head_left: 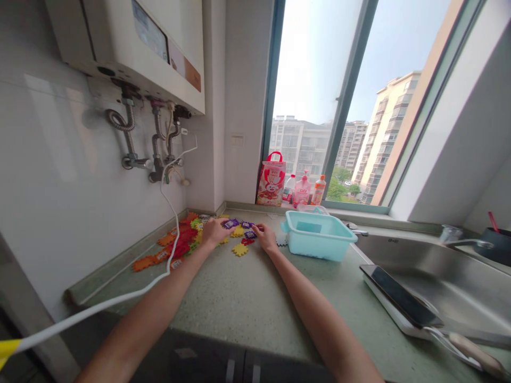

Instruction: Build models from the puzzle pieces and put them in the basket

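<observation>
Small gear-shaped plastic pieces in several colours lie on the counter. My left hand [214,232] reaches in from the left, its fingers closed at the edge of a purple gear piece [230,224]. From the other side, my right hand [265,237] pinches at another purple gear piece [250,234]. Between the hands lie yellow gear pieces [240,249] and a small red piece [247,242]. Red pieces [182,243] and orange pieces [143,263] form a pile left of my left hand. My palms and wrists partly hide the fingertips.
A light blue plastic basin [319,244] stands right of my right hand, beside the steel sink [439,260]. A phone [399,294] rests at the sink's near edge. A white cable [120,299] crosses the left side. Bottles [302,190] and a red-and-white bag [271,183] stand by the window.
</observation>
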`<state>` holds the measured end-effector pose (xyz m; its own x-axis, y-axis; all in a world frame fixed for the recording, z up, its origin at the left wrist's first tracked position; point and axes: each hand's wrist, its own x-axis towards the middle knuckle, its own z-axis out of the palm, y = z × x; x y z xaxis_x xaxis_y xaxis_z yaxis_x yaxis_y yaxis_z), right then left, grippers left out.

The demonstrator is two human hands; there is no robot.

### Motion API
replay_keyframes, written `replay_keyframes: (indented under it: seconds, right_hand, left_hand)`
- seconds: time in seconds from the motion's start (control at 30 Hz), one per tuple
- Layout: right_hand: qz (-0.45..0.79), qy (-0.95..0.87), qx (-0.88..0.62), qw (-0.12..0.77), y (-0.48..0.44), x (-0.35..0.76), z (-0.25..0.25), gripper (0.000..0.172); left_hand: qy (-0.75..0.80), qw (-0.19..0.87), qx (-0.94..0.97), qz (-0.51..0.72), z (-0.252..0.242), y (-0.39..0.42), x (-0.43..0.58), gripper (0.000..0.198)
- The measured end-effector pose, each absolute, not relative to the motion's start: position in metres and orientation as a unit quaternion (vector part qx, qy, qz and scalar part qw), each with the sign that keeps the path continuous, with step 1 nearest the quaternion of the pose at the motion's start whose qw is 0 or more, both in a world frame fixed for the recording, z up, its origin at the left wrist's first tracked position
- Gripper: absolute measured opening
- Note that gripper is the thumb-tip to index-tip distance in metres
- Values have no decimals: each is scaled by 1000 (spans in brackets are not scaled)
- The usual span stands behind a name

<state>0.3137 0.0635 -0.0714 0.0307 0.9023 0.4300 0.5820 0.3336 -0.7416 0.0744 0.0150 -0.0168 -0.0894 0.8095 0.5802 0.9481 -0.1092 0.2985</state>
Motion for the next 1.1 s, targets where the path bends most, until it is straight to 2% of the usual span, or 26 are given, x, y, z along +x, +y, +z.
replay_keyframes:
  seconds: [0.13, 0.53, 0.9, 1.0, 1.1]
  right_hand:
    - [154, -685, -564, 434, 62, 312, -72, 38]
    - [68, -702, -606, 369, 46, 312, -70, 24]
    - [35, -781, -569, 255, -7, 350, -46, 18]
    - [11, -782, -568, 256, -22, 350, -46, 20]
    - [-72, -801, -533, 263, -33, 348, -39, 25]
  left_hand:
    - [-635, 129, -686, -330, -16, 8, 79, 51]
    - [-582, 110, -734, -333, -21, 5, 75, 52]
    - [-537, 113, -759, -350, -30, 17, 70, 51]
    - [-530, 111, -765, -348, -29, 15, 74, 50]
    - [-531, 107, -768, -342, -27, 11, 75, 51]
